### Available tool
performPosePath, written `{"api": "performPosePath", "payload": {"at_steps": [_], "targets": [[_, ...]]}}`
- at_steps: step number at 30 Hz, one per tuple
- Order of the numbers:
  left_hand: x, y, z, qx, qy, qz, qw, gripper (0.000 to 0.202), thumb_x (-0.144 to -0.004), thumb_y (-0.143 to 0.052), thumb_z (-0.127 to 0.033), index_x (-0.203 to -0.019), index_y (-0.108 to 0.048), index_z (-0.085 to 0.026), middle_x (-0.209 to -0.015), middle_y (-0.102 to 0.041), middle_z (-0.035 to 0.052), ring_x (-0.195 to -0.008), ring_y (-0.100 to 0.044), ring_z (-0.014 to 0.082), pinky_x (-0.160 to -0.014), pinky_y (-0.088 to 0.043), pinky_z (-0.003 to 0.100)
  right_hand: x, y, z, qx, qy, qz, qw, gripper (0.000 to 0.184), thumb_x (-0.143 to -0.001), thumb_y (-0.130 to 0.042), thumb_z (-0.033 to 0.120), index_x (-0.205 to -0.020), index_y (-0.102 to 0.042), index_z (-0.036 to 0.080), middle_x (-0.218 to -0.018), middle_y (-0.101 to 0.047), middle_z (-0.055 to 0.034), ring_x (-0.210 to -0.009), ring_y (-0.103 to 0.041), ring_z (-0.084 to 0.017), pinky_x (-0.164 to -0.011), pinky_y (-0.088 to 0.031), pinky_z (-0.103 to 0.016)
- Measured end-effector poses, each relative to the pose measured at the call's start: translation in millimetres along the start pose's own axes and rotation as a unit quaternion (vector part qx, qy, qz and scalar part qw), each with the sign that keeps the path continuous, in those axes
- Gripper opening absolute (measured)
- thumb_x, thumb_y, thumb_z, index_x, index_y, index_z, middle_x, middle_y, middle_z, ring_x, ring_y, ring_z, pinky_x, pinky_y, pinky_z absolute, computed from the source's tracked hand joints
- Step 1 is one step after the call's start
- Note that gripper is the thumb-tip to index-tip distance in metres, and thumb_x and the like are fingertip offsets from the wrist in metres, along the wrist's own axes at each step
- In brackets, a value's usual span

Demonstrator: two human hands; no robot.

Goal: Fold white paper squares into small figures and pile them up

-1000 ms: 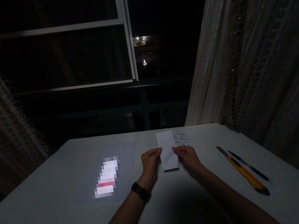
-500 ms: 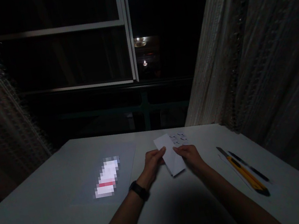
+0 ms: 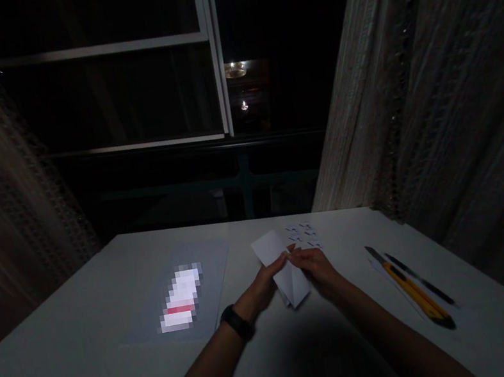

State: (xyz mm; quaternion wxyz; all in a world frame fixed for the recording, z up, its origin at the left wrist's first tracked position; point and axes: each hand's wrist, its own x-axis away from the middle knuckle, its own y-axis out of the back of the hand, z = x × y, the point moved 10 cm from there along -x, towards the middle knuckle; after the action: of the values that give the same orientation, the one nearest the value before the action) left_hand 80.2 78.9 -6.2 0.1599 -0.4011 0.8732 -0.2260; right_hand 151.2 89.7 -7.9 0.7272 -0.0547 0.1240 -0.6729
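Both of my hands grip a folded white paper just above the white table. My left hand, with a dark watch on its wrist, pinches the paper's left side. My right hand pinches its right side, and the fingertips of the two hands meet near the paper's middle. The paper is tilted, with its far corner toward the left. Behind the hands a small printed sheet lies flat on the table.
A large pale sheet with a blurred-out patch lies to the left. A yellow utility knife and a dark pen lie at the right. Curtains hang on both sides of a dark window behind the table.
The paper has turned from upright to slanted, its top swinging left. My fingertips have come together over its middle.
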Motion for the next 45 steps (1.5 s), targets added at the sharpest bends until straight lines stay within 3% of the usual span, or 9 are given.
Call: {"api": "performPosePath", "payload": {"at_steps": [7,14,20,28,34,36,38,41,45], "targets": [[-2.5,2.8,-0.5,0.004,-0.015,-0.007,1.000,0.042,-0.079,-0.053,-0.037,-0.113,-0.056,-0.012,-0.116,-0.056,0.0149,-0.106,-0.052,0.0260,-0.097,-0.031,0.041,-0.3,1.7,12.0,0.066,0.055,-0.014,0.996,0.027,-0.057,-0.071,0.041,-0.055,-0.067,0.014,-0.060,-0.061,-0.0024,-0.059,-0.052,-0.014,-0.055,-0.039,-0.026],[-1.3,4.7,-3.1,0.005,-0.003,-0.018,1.000,0.041,-0.079,-0.052,-0.036,-0.111,-0.057,-0.011,-0.116,-0.056,0.0142,-0.110,-0.049,0.0254,-0.098,-0.030,0.040,1.3,2.8,1.1,0.046,0.017,-0.026,0.998,0.033,-0.058,-0.070,0.045,-0.058,-0.067,0.012,-0.058,-0.063,-0.0032,-0.054,-0.052,-0.013,-0.053,-0.039,-0.026],[-1.1,9.9,-7.7,-0.012,-0.013,-0.026,1.000,0.039,-0.079,-0.054,-0.033,-0.111,-0.057,-0.012,-0.120,-0.053,0.0140,-0.113,-0.046,0.0248,-0.099,-0.029,0.039,4.7,2.9,7.2,0.073,0.019,-0.046,0.996,0.034,-0.058,-0.070,0.045,-0.058,-0.067,0.011,-0.054,-0.063,-0.0040,-0.050,-0.052,-0.013,-0.050,-0.039,-0.026],[2.0,10.2,-23.9,-0.069,-0.060,-0.030,0.995,0.041,-0.068,-0.066,-0.023,-0.107,-0.058,-0.009,-0.109,-0.060,0.0165,-0.099,-0.055,0.0260,-0.092,-0.035,0.040,1.0,7.9,7.3,0.075,0.043,-0.046,0.995,0.029,-0.057,-0.071,0.041,-0.059,-0.068,0.013,-0.058,-0.065,-0.0034,-0.054,-0.055,-0.014,-0.052,-0.040,-0.025],[4.3,7.4,-21.3,-0.073,-0.053,-0.033,0.995,0.039,-0.071,-0.064,-0.029,-0.102,-0.061,-0.007,-0.104,-0.062,0.0170,-0.093,-0.058,0.0253,-0.086,-0.039,0.037,-1.4,12.7,3.8,0.062,0.038,-0.054,0.996,0.033,-0.060,-0.068,0.044,-0.061,-0.067,0.011,-0.057,-0.065,-0.0041,-0.052,-0.056,-0.015,-0.052,-0.042,-0.025],[3.5,9.4,-23.5,-0.065,-0.061,-0.041,0.995,0.039,-0.070,-0.064,-0.031,-0.101,-0.062,-0.007,-0.102,-0.062,0.0175,-0.092,-0.059,0.0256,-0.084,-0.041,0.036,-1.9,21.6,5.4,0.054,0.049,-0.087,0.994,0.037,-0.063,-0.065,0.047,-0.067,-0.067,0.010,-0.061,-0.066,-0.0056,-0.055,-0.058,-0.016,-0.054,-0.044,-0.027],[2.3,17.6,-29.8,-0.067,-0.092,-0.079,0.990,0.039,-0.069,-0.065,-0.030,-0.101,-0.062,-0.008,-0.103,-0.063,0.0164,-0.094,-0.058,0.0249,-0.085,-0.041,0.035,1.6,37.9,12.7,0.089,0.081,-0.161,0.980,0.041,-0.066,-0.061,0.049,-0.071,-0.068,0.009,-0.064,-0.067,-0.0069,-0.058,-0.060,-0.019,-0.056,-0.046,-0.029],[0.7,29.3,-36.8,-0.101,-0.146,-0.144,0.974,0.039,-0.068,-0.066,-0.028,-0.103,-0.062,-0.012,-0.104,-0.063,0.0133,-0.096,-0.058,0.0227,-0.088,-0.040,0.034,15.6,50.6,33.4,0.225,0.156,-0.265,0.924,0.040,-0.071,-0.055,0.049,-0.074,-0.069,0.012,-0.068,-0.069,-0.0065,-0.064,-0.062,-0.022,-0.060,-0.047,-0.030],[-3.9,27.0,-31.7,-0.137,-0.173,-0.144,0.965,0.038,-0.070,-0.063,-0.029,-0.104,-0.062,-0.012,-0.101,-0.064,0.0123,-0.094,-0.059,0.0223,-0.086,-0.043,0.035,30.4,27.2,53.1,0.380,0.262,-0.265,0.847,0.033,-0.079,-0.048,0.041,-0.079,-0.069,0.016,-0.074,-0.070,-0.0050,-0.068,-0.064,-0.020,-0.064,-0.047,-0.027]]}}
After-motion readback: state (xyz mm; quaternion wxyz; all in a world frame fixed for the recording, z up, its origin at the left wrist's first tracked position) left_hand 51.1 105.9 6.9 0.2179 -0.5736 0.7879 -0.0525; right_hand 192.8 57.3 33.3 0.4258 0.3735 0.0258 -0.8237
